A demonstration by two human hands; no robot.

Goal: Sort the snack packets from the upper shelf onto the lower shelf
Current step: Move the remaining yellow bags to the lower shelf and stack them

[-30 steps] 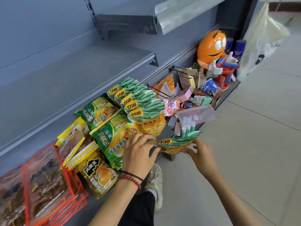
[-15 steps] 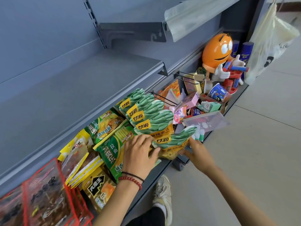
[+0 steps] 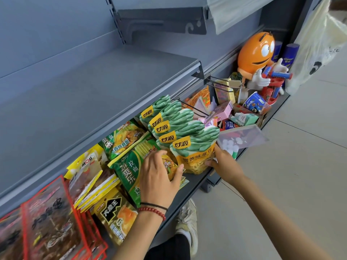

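Several green-topped yellow snack packets (image 3: 169, 117) stand in an overlapping row on the lower shelf (image 3: 195, 184). The frontmost green-topped packet (image 3: 195, 152) stands upright at the row's near end. My right hand (image 3: 224, 164) grips its right edge, with the fingers behind it. My left hand (image 3: 159, 177) rests with spread fingers on a green noodle packet (image 3: 127, 169), thumb by the front packet's lower left corner. The grey upper shelf (image 3: 90, 91) shows bare metal.
Red packets (image 3: 50, 222), yellow packets (image 3: 88, 166) and a gold packet (image 3: 114, 216) fill the shelf to the left. To the right are a clear plastic box (image 3: 244, 136), small boxes, wire hooks (image 3: 216, 81) and an orange character figure (image 3: 255, 53). A white bag (image 3: 319, 44) hangs at the far right.
My right hand has carried the green-topped packet up from the shelf's front edge and stood it at the near end of the row. The left hand stayed on the noodle packet.
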